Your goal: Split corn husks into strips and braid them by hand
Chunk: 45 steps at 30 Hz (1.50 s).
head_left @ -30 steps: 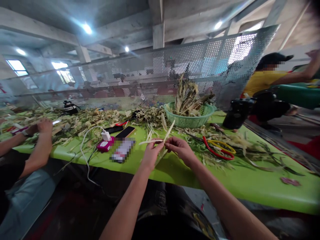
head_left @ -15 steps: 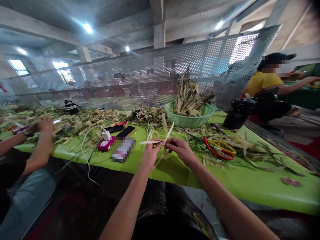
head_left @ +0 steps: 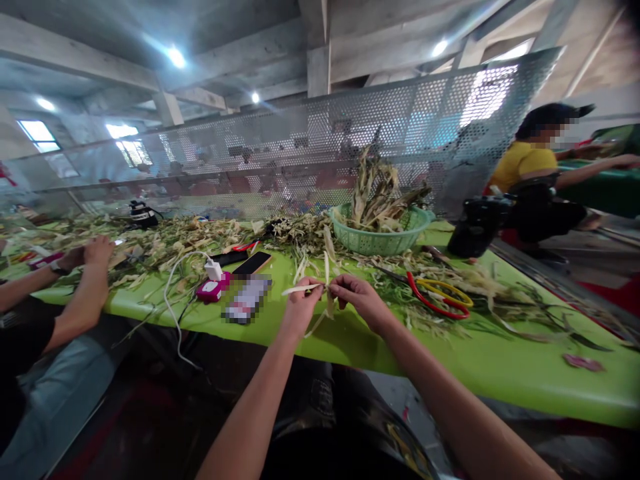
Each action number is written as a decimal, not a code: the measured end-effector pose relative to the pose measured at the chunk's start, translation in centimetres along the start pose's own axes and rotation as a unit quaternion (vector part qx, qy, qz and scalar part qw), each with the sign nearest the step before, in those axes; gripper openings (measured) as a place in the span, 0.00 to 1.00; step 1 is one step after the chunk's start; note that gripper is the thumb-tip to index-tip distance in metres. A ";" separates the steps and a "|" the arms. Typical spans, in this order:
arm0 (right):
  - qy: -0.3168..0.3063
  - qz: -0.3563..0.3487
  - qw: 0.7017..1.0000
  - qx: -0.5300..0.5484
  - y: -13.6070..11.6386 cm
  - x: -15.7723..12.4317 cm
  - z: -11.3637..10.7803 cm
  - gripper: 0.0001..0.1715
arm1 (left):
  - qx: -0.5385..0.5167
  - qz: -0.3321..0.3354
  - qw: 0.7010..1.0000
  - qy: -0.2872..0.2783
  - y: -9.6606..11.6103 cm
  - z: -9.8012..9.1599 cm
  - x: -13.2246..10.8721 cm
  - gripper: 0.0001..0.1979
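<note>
Pale corn husk strips (head_left: 327, 268) cross between my hands, just above the green table (head_left: 345, 343). My left hand (head_left: 300, 312) is closed, pinching the strips, and one end sticks out to its left. Close by on the right, my right hand (head_left: 359, 300) has its fingertips pressed together at the crossing point. One end points up and others hang below the fingers. The exact crossing is partly hidden by my fingertips. To the right of my right hand lie scissors (head_left: 412, 288) with red and yellow handles, among husk scraps.
Behind my hands stands a green basket (head_left: 373, 246) of dried husks. Phones (head_left: 253, 263), a pink power block (head_left: 210, 289) and a white cable lie left. A dark container (head_left: 473, 230) stands right. A co-worker's hands (head_left: 97, 253) work at far left; another person (head_left: 530, 167) sits right.
The upper strip end, tilted to the right before, now stands nearly upright. My hands stay in almost the same place. The left co-worker's hands have shifted slightly right.
</note>
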State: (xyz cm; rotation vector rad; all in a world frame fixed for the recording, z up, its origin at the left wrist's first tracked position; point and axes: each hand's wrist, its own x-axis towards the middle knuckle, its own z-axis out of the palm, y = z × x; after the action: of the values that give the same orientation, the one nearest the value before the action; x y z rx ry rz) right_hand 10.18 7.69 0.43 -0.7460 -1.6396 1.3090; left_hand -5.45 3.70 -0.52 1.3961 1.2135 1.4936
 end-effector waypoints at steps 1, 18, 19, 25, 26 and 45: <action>-0.010 0.005 1.000 0.000 0.0 0.0 0.0 0.20 | -0.002 0.003 1.000 0.003 0.1 0.1 0.0 0.08; 0.045 -0.014 0.999 -0.009 0.0 -0.1 0.0 0.22 | 0.072 0.068 0.995 -0.027 1.6 0.1 0.0 0.02; 0.046 -0.015 0.999 -0.013 -0.1 -0.1 0.0 0.22 | 0.076 0.065 0.995 -0.026 1.6 0.1 0.0 0.02; 0.017 0.026 1.000 0.005 -0.5 -0.2 -0.2 0.20 | 0.048 0.032 0.998 -0.034 0.7 0.2 -0.1 0.04; 0.019 0.032 0.999 0.020 -0.5 -0.2 -0.3 0.20 | 0.041 0.022 0.998 -0.038 0.4 0.2 -0.1 0.04; 0.096 0.011 0.993 0.071 -0.1 0.1 -0.9 0.20 | -0.034 -0.043 0.998 -0.039 -0.1 0.8 -0.5 0.08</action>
State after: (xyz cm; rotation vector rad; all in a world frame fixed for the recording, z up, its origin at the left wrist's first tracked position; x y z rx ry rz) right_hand 10.92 8.11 0.58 -0.7796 -1.3737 1.3119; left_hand -4.59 3.33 -0.80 1.3286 1.1488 1.3964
